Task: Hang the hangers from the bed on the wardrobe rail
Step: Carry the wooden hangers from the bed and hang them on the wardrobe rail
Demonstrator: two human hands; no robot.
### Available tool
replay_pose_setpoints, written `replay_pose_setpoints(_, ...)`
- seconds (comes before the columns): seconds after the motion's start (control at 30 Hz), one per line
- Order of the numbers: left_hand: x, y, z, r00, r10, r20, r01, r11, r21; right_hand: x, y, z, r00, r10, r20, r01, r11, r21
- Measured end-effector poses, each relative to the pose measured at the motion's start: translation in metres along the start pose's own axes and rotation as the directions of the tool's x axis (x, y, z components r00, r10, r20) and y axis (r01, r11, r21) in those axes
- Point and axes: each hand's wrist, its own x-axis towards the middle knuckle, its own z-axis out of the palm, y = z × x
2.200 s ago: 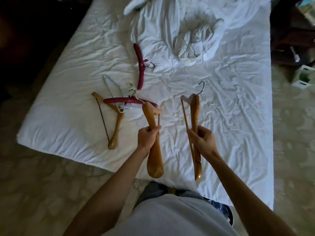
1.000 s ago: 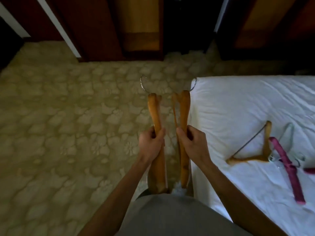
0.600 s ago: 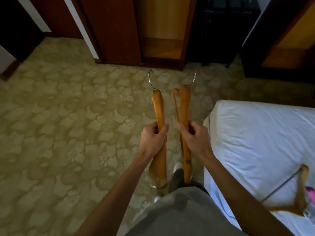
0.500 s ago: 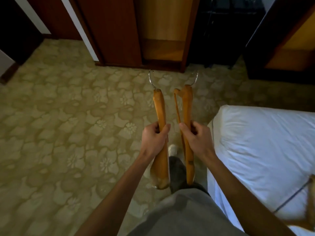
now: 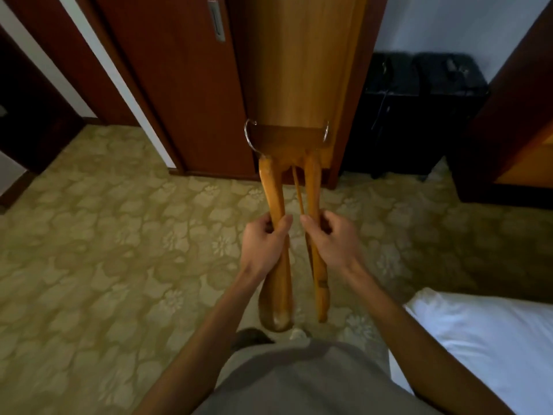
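Note:
My left hand [image 5: 264, 245] grips a thick wooden hanger [image 5: 273, 193] by one arm, its metal hook [image 5: 249, 137] pointing away from me. My right hand [image 5: 330, 241] grips a second wooden hanger [image 5: 313, 187] with a thin crossbar, its hook [image 5: 326, 134] turned to the right. Both hangers are held side by side, edge-on, in front of my chest. Straight ahead stands the wardrobe's open section [image 5: 299, 64] with a light wood interior. The rail is out of view.
A dark red sliding wardrobe door [image 5: 179, 85] with a recessed handle is to the left of the opening. A black luggage rack [image 5: 419, 94] stands to the right. The bed's white corner [image 5: 478, 348] is at lower right. Patterned carpet [image 5: 104, 250] covers the floor.
I have turned away from the bed and walked toward the wardrobe with both hangers. The wardrobe opening is now much closer and the bed has slid to the lower right.

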Motion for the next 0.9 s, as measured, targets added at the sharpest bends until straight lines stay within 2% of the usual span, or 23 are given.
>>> replay_pose_setpoints(0.13, 0.074, 0.012, -0.007, 1.0, -0.025, -0.017, 0.024, 0.998, -0.066, 0.08, -0.018, 0.017, 1.0, -0.018, 0.02, 0.018, 1.0, 0.003)
replay_pose_setpoints(0.37, 0.236, 0.019, -0.026, 0.999, -0.029, -0.012, 0.029, 0.998, -0.059, 0.244, -0.028, 0.068, 0.999, 0.002, 0.034, -0.002, 1.0, 0.018)
replay_pose_setpoints(0.47, 0.318, 0.031, -0.036, 1.0, 0.013, 0.004, -0.013, 0.999, -0.052, 0.32, -0.036, 0.086, 1.0, -0.017, -0.006, 0.017, 1.0, 0.008)
replay_pose_setpoints(0.57, 0.396, 0.054, -0.047, 0.997, 0.069, 0.03, -0.068, 0.997, -0.025, 0.391, -0.044, 0.097, 0.997, 0.028, -0.067, -0.031, 0.999, -0.037)
replay_pose_setpoints(0.73, 0.516, 0.105, -0.06, 0.981, 0.168, 0.096, -0.169, 0.986, 0.005, 0.499, -0.075, 0.106, 0.994, 0.028, -0.108, -0.027, 1.0, 0.01)
replay_pose_setpoints(0.9, 0.606, 0.151, -0.06, 0.975, 0.16, 0.156, -0.158, 0.987, -0.026, 0.584, -0.098, 0.104, 0.985, 0.001, -0.173, 0.003, 1.0, 0.024)
